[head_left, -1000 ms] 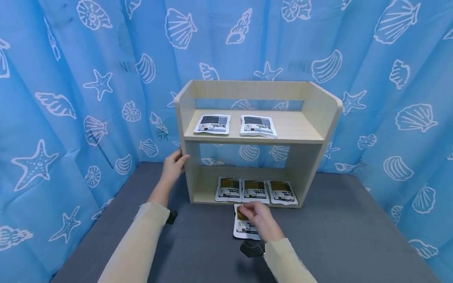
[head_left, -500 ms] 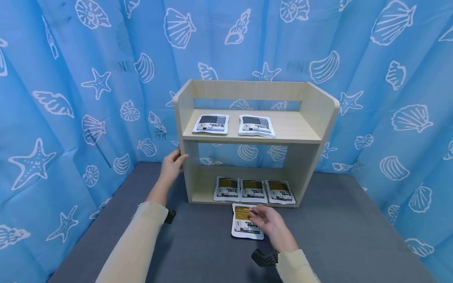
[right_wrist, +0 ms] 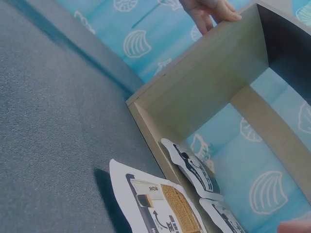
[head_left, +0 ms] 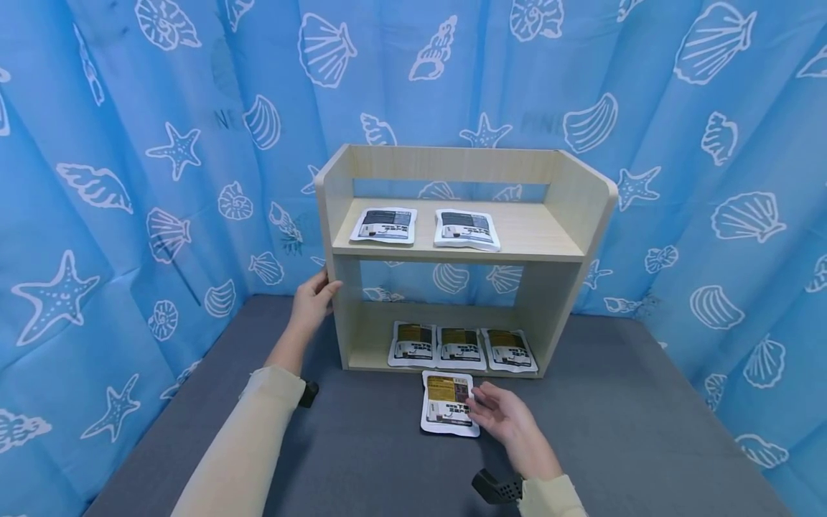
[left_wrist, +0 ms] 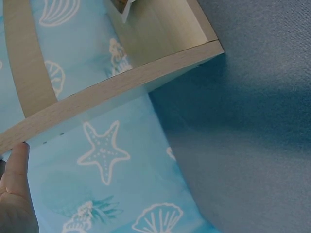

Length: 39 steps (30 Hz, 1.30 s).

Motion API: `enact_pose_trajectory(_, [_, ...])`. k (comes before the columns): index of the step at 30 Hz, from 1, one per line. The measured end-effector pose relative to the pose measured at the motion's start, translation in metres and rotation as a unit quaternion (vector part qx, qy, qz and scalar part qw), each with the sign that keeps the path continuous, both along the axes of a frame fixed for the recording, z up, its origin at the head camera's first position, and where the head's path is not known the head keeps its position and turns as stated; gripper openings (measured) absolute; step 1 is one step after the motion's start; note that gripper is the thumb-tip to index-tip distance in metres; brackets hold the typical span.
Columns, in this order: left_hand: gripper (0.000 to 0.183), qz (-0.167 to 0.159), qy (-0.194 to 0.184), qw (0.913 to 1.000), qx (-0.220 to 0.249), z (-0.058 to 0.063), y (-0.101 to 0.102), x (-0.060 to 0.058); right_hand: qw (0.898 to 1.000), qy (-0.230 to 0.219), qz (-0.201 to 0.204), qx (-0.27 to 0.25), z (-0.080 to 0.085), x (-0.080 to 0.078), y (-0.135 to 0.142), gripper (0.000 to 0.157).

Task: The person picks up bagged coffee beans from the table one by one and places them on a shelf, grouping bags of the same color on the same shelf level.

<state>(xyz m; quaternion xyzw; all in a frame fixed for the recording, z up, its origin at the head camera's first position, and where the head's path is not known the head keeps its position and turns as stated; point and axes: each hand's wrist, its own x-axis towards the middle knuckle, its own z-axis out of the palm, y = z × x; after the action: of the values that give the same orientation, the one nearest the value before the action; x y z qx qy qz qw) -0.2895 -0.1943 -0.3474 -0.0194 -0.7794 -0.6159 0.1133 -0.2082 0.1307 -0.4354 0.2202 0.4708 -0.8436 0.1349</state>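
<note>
A white foil pouch with a gold-brown label (head_left: 448,406) lies on the grey table before the shelf, and appears large in the right wrist view (right_wrist: 163,206). Beside its right edge is my right hand (head_left: 510,424), fingers loosely spread; whether a fingertip touches the pouch I cannot tell. Only a blurred fingertip (right_wrist: 294,226) of this hand shows in the right wrist view. My left hand (head_left: 311,301) rests against the left side panel of the light wooden shelf (head_left: 337,309), thumb at its front edge. A straight digit (left_wrist: 17,170) meets that panel in the left wrist view.
Three brown-labelled pouches (head_left: 460,350) lie side by side on the lower level. Two pouches with dark blue-grey labels (head_left: 466,229) lie on the upper level. A blue shell-print curtain (head_left: 129,143) hangs behind the shelf. Grey table surface (head_left: 620,424) extends to the right.
My right hand has let go of the pouch on the table and drawn back to the right, uncovering its label. The left hand stays on the shelf's side.
</note>
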Motion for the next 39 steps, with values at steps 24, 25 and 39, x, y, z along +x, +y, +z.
enact_pose_trajectory(24, [0.054,-0.001,0.003,1.0,-0.003,-0.001,-0.001,0.0,0.999,-0.032,-0.002,0.019,-0.008,0.014,0.016,0.055])
enact_pose_trajectory(25, [0.054,-0.001,0.003,1.0,-0.004,-0.001,-0.001,0.0,0.999,-0.031,0.002,0.018,-0.008,0.015,0.017,0.056])
enact_pose_trajectory(39, [0.054,-0.004,0.005,1.0,-0.004,-0.001,0.0,0.0,0.999,-0.01,0.031,0.002,-0.017,0.024,0.029,0.059])
